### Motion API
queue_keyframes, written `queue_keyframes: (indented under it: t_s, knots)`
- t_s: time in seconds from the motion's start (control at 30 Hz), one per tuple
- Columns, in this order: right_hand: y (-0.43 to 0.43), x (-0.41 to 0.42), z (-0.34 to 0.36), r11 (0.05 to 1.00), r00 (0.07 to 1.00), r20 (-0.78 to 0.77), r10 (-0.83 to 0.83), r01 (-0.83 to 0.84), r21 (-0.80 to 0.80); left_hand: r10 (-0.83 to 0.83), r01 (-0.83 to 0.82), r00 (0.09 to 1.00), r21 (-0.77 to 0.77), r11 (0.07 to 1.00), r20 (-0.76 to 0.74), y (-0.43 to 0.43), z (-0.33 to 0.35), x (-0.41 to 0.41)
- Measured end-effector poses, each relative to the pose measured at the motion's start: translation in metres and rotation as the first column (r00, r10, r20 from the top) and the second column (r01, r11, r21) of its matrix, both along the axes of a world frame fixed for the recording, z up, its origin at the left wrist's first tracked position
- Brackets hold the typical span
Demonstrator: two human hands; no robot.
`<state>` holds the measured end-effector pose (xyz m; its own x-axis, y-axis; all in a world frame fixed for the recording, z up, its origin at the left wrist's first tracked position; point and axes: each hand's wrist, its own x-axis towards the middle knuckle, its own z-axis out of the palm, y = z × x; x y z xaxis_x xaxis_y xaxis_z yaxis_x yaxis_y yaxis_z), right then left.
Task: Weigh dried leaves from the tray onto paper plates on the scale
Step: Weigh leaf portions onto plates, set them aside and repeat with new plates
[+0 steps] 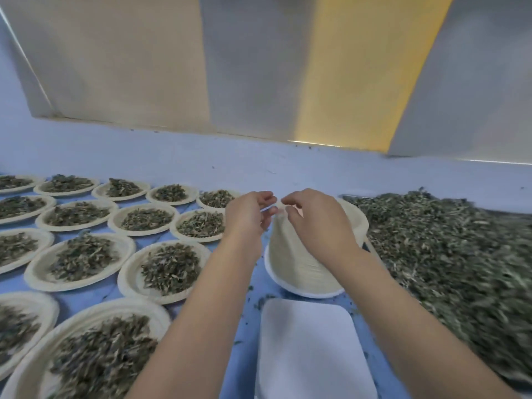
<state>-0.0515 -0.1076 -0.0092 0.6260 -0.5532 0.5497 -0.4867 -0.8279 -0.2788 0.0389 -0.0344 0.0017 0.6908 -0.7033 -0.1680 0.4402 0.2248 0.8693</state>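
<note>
A tall stack of cream paper plates stands in the middle of the blue table. My left hand and my right hand meet at its top edge, and the fingertips of both pinch the rim of the uppermost plate. A white scale platform lies bare just in front of the stack. To the right, a large heap of dried green leaves fills the tray, whose edge is mostly hidden by leaves.
Several paper plates with portions of dried leaves lie in rows across the left half of the table. Loose leaf bits dot the blue tabletop. A pale wall with beige, grey and yellow panels rises behind.
</note>
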Motion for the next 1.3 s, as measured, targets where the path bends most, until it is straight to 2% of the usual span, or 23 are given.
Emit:
queue_keyframes:
  t_s: [0.07, 0.23, 0.43, 0.67, 0.77, 0.9, 1.03, 1.1, 1.2, 1.23, 1.3]
  knots:
    - [-0.005, -0.014, -0.006, 0.999, 0.992, -0.122, -0.027, 0.022, -0.04, 0.035, -0.035, 0.999, -0.02, 0.999, -0.017, 0.0, -0.003, -0.011]
    - [-0.001, -0.027, -0.009, 0.995, 0.978, -0.205, 0.038, -0.056, -0.082, 0.103, -0.104, 0.995, -0.042, 0.994, -0.015, 0.006, -0.013, -0.021]
    - [0.009, -0.024, -0.008, 0.994, 0.969, -0.243, -0.048, 0.022, -0.108, 0.16, -0.16, 0.987, -0.024, 0.987, 0.01, 0.021, -0.026, -0.024]
    - [0.016, -0.021, -0.011, 0.974, 0.969, -0.225, -0.105, 0.054, -0.221, 0.173, -0.173, 0.985, -0.009, 0.985, 0.005, 0.026, -0.034, -0.029]
    - [0.013, -0.025, -0.016, 0.966, 0.982, -0.164, -0.09, 0.046, -0.253, 0.174, -0.173, 0.984, -0.011, 0.985, 0.033, 0.025, -0.032, -0.032]
    - [0.012, -0.034, -0.022, 0.956, 0.997, -0.082, 0.014, -0.037, -0.29, 0.148, -0.147, 0.978, -0.016, 0.989, 0.145, 0.026, -0.029, -0.033]
    - [0.032, -0.043, -0.029, 0.854, 0.969, 0.153, 0.196, -0.092, -0.513, 0.119, -0.113, 0.963, -0.037, 0.993, 0.241, 0.033, -0.026, -0.032]
    - [0.043, -0.047, -0.037, 0.81, 0.951, 0.152, 0.269, -0.138, -0.57, 0.145, -0.143, 0.941, -0.031, 0.989, 0.305, 0.037, -0.026, -0.031]
    - [0.058, -0.054, -0.042, 0.834, 0.936, 0.161, 0.312, -0.189, -0.518, 0.208, -0.218, 0.896, -0.019, 0.976, 0.393, 0.046, -0.028, -0.031]
    - [0.062, -0.057, -0.04, 0.871, 0.929, 0.217, 0.3, -0.174, -0.459, 0.204, -0.215, 0.891, -0.019, 0.976, 0.405, 0.05, -0.03, -0.03]
    - [0.067, -0.064, -0.032, 0.965, 0.891, 0.398, 0.22, -0.137, -0.225, 0.153, -0.17, 0.889, 0.001, 0.985, 0.432, 0.058, -0.031, -0.029]
